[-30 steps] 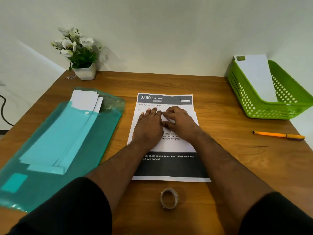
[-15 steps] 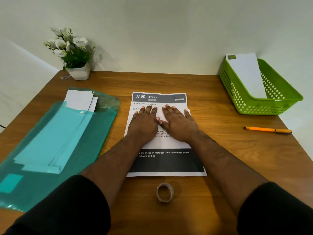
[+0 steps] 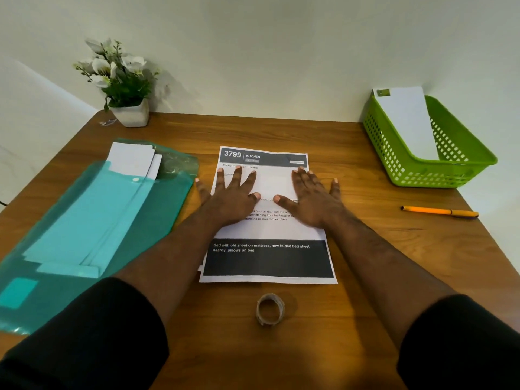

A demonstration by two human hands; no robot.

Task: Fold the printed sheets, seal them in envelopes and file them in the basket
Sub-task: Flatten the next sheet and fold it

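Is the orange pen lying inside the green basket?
No, the orange pen lies on the bare wooden table, nearer the person than the green basket and apart from it.

soft dim warm indoor light from above-front, faint shadows under the tape roll (image 3: 270, 309) and right of the plant (image 3: 121, 80), no glare, wide-angle bowing at the table (image 3: 394, 277) edges, slight softness and compression overall, small print unreadable.

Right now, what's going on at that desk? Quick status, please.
Left hand and right hand flat, pressing the folded printed sheet. One envelope in the green basket. Nothing blocking.
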